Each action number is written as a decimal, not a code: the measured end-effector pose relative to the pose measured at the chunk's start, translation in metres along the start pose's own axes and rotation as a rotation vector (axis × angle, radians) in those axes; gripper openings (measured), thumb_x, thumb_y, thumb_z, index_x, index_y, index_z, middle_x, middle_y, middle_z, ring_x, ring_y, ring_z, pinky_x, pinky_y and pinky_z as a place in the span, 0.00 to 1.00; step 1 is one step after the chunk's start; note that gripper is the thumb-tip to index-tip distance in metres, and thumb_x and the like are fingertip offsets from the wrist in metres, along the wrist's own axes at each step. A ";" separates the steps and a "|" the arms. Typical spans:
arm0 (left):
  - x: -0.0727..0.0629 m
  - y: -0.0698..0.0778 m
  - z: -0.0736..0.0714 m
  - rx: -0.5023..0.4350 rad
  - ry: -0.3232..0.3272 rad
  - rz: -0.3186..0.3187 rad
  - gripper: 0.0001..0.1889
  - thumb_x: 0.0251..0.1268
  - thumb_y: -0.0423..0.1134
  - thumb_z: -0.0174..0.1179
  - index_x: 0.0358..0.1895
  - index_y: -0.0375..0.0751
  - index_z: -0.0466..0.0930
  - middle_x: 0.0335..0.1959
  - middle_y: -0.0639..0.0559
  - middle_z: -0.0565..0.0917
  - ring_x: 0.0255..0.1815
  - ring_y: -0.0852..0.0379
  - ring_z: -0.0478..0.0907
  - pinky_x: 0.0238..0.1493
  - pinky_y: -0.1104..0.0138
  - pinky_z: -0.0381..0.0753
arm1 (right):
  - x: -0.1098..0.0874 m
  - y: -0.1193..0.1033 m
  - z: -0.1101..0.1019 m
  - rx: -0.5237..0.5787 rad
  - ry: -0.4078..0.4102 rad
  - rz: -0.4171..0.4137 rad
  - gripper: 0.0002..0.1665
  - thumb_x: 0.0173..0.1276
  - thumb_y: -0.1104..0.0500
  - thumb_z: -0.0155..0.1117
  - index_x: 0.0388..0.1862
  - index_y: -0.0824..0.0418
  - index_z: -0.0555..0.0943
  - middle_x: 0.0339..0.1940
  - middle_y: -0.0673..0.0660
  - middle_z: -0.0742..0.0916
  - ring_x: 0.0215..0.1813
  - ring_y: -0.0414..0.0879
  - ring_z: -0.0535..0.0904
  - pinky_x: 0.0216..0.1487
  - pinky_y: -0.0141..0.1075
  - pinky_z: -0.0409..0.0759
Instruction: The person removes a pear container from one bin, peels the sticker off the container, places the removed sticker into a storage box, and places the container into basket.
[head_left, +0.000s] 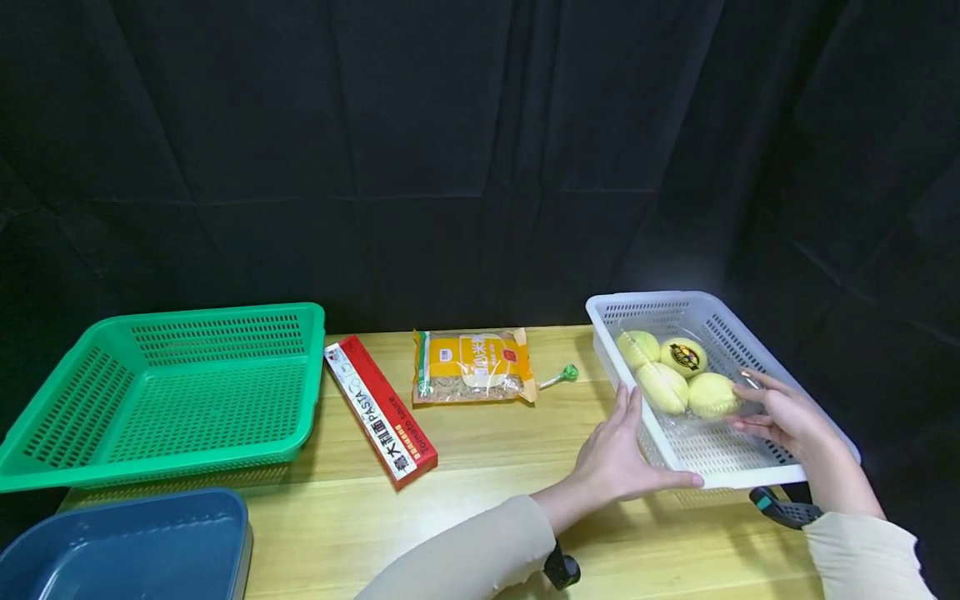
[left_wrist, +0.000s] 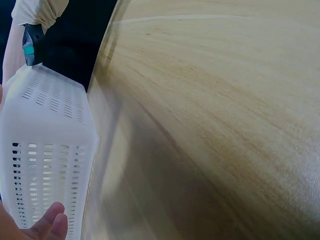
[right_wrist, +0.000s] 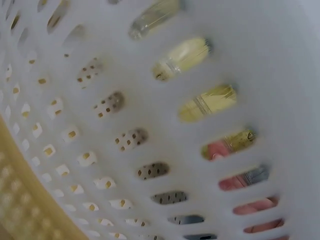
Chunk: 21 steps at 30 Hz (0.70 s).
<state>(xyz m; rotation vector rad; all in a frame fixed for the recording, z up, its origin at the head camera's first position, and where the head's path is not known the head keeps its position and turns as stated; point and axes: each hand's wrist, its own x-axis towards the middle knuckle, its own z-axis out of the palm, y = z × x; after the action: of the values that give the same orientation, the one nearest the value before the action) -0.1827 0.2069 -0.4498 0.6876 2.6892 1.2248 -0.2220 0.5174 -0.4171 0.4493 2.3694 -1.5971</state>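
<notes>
A: Head cam first. Where's the white basket (head_left: 720,467)?
B: On the bench (head_left: 487,483) at 3 o'clock, overhanging the right edge. Left hand (head_left: 622,454) lies flat along its near-left wall, thumb along the front rim, fingers straight, prob. to steady it. Right hand (head_left: 780,417) reaches in over the right rim, fingers curled on the clear pack of four yellow-green fruits (head_left: 678,375) sitting at the basket's 12.
A: Rest of the bench?
B: Green basket (head_left: 172,392) at 9, blue bin (head_left: 127,546) at 7, red pasta box (head_left: 380,408) lying diagonal near centre, yellow snack bag (head_left: 472,365) at 12, small green-tipped stick (head_left: 558,377) just beside the bag.
A: Left wrist cam?
B: White basket wall (left_wrist: 47,165) upright at 8, a fingertip (left_wrist: 52,222) touching its base, wood grain filling the rest. Palm not shown here.
A: Right wrist cam?
B: Pressed close to the basket's slotted side (right_wrist: 150,125); yellow fruit (right_wrist: 210,100) and pinkish fingers (right_wrist: 250,205) show thru the slots at 4. Grip itself can't be read here.
</notes>
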 end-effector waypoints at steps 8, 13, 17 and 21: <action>0.000 0.000 0.001 -0.001 0.008 0.018 0.71 0.46 0.78 0.74 0.89 0.57 0.40 0.89 0.56 0.42 0.79 0.39 0.69 0.69 0.55 0.80 | -0.009 -0.005 -0.003 0.154 0.023 0.033 0.47 0.86 0.50 0.53 0.89 0.52 0.38 0.51 0.53 0.80 0.38 0.48 0.92 0.46 0.38 0.91; 0.001 0.000 0.001 0.000 0.011 0.018 0.71 0.46 0.78 0.74 0.89 0.57 0.41 0.89 0.56 0.42 0.78 0.39 0.70 0.68 0.55 0.80 | -0.012 -0.007 -0.005 0.277 -0.003 0.034 0.45 0.87 0.55 0.51 0.89 0.47 0.38 0.37 0.41 0.85 0.37 0.49 0.92 0.44 0.37 0.91; 0.001 -0.001 0.002 -0.009 0.010 0.014 0.71 0.46 0.78 0.74 0.89 0.56 0.41 0.89 0.55 0.42 0.79 0.40 0.68 0.70 0.54 0.79 | -0.014 -0.007 -0.004 0.305 0.003 0.020 0.44 0.87 0.56 0.49 0.90 0.47 0.39 0.36 0.41 0.86 0.37 0.50 0.92 0.44 0.38 0.91; 0.001 -0.002 0.004 -0.013 0.009 0.014 0.71 0.47 0.78 0.73 0.89 0.56 0.41 0.89 0.56 0.42 0.80 0.40 0.67 0.70 0.53 0.79 | -0.018 -0.010 0.000 0.327 0.014 0.015 0.43 0.87 0.57 0.49 0.90 0.46 0.40 0.36 0.41 0.86 0.37 0.50 0.92 0.43 0.38 0.91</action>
<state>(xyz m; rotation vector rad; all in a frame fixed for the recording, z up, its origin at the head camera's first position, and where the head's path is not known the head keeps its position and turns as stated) -0.1830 0.2089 -0.4535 0.7022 2.6860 1.2498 -0.2090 0.5119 -0.4015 0.5395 2.1104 -1.9881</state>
